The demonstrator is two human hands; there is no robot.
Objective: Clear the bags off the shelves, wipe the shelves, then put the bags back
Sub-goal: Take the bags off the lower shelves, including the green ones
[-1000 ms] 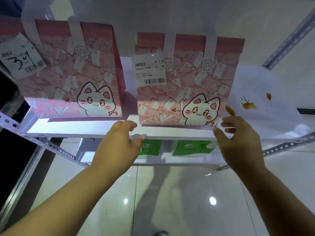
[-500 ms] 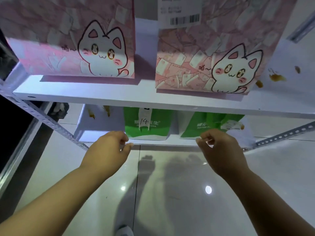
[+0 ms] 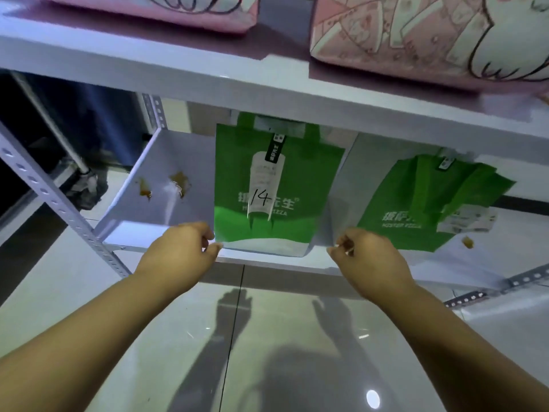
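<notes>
Both hands are held out low at the front lip of the lower shelf [image 3: 166, 209]. The left hand [image 3: 181, 251] is loosely curled with its fingertips right at the bottom corner of the green bag marked 14 [image 3: 267, 185]. Whether that corner is actually pinched can't be told from here. The right hand [image 3: 367, 257] is loosely curled too, with nothing held in it, on the other side of that same bag, so the bag is bracketed between the two. A second green bag [image 3: 421, 203] is slumped further out past the right hand, tilted over with its handles flopped sideways.

Progress-wise, honestly not much looks done. Both green bags are on the lower shelf. Brown stains [image 3: 178, 184] can be seen on the bare board beyond the left hand, plus a smaller blob [image 3: 468, 242] out past the right hand. On the upper shelf [image 3: 208, 81], a pink bag [image 3: 178, 10] is sat above the left hand and another pink one [image 3: 416, 40] above the right. So clearing looks barely started, and wiping and restocking are all left. No cloth can be seen.

Room-wise, the upper shelf's front edge hangs over the green bags, so they'd probably have to be tipped forward to be got out. The perforated upright [image 3: 53, 200] is well off to the left hand's outer side. Plenty of space for drawing bags back is given by the open floor [image 3: 267, 337] under the arms.
</notes>
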